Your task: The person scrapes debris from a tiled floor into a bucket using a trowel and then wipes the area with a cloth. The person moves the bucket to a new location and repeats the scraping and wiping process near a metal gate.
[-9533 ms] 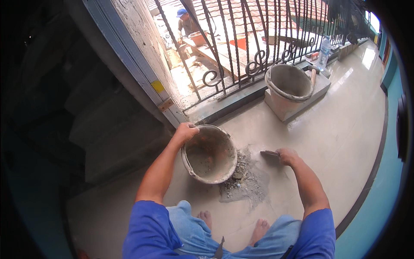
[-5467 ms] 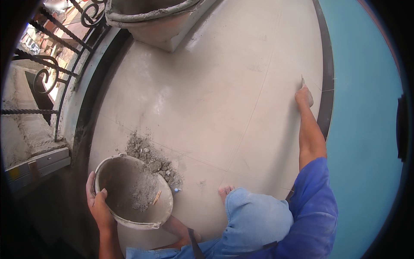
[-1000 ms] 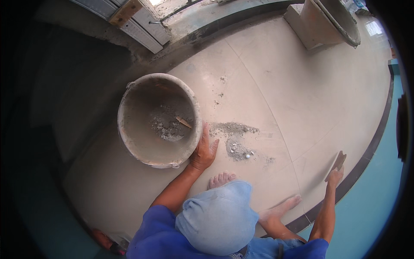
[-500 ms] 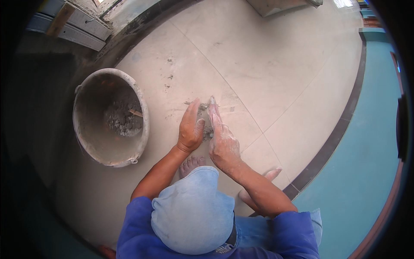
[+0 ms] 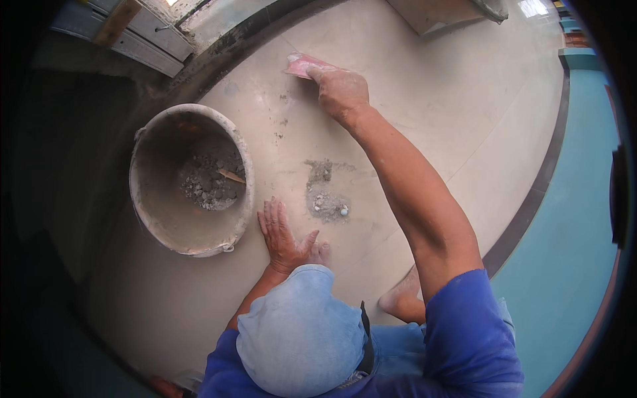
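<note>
My right hand reaches far forward and is closed on a dusty pink flat scraper, its blade low over the tiled floor. Whether the blade touches the tile, I cannot tell. Closer to me, my left hand is open, palm down with fingers outstretched, at or on the floor by my foot. Between the hands lies a small heap of grey crumbs with a pale lump at its right edge. Smaller grey specks are scattered between that heap and the scraper.
A mortar-crusted bucket stands at the left, with grey rubble and a wooden stick inside. Grey metal panels lean at the upper left. A box-like object is at the far edge. A teal wall runs along the right.
My right hand has swung forward with the scraper, away from the crumbs. My left hand has drawn back toward me and opened flat beside the bucket. The heap is now uncovered.
</note>
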Demonstrator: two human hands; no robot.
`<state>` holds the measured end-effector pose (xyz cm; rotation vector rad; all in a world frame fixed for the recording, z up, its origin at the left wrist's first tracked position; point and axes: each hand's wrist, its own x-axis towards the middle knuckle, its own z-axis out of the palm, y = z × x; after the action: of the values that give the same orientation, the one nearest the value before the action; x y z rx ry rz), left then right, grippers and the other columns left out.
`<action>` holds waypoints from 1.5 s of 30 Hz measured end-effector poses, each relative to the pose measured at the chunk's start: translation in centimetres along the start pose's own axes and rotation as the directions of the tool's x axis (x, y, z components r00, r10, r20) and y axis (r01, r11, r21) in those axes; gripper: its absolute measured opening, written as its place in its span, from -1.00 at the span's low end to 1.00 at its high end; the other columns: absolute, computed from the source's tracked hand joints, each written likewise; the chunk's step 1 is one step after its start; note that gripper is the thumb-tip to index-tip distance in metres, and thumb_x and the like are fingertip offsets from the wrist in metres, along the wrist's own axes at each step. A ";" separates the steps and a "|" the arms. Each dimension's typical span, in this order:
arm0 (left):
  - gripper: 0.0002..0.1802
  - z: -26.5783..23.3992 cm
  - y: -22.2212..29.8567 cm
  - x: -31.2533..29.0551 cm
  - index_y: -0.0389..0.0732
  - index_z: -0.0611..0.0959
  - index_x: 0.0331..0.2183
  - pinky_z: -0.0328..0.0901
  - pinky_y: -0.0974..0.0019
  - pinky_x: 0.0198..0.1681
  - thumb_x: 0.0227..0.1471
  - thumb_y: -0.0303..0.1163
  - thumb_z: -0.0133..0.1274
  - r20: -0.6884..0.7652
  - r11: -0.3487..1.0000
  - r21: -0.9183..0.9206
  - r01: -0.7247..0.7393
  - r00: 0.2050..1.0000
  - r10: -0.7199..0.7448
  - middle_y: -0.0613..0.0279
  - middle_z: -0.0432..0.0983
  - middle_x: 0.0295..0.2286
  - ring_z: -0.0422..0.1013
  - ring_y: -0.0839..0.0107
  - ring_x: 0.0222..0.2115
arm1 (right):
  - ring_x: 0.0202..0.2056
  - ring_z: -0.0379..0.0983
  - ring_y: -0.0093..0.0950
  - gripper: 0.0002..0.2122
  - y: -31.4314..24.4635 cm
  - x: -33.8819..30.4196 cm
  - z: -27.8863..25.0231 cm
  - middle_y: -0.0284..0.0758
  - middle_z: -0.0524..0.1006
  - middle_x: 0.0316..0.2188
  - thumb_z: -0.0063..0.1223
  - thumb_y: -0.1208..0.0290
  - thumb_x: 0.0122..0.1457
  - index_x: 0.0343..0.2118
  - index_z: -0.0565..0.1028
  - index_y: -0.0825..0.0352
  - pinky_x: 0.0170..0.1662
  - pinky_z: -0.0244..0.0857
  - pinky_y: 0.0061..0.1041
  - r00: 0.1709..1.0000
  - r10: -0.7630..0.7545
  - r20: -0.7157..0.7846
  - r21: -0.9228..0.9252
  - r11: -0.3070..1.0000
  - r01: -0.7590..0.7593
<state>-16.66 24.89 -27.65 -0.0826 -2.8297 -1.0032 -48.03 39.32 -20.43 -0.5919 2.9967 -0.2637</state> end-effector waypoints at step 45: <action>-0.35 -6.3 10.1 14.7 -0.57 0.36 0.18 0.01 -0.15 0.37 0.17 -0.34 0.03 -0.314 0.968 -0.151 -0.198 0.938 0.143 -0.38 0.23 0.21 0.11 -0.26 0.29 | 0.16 0.43 -0.31 -0.34 -5.9 -20.0 -7.2 -0.12 0.34 0.22 0.05 0.49 0.31 0.39 -0.01 0.38 0.13 0.45 -0.29 0.929 0.187 0.320 0.930 -0.249 -0.271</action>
<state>-29.56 28.80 -14.36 -0.1762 -2.4071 -1.1234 -28.20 42.73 -11.47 0.2526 1.5725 -2.1927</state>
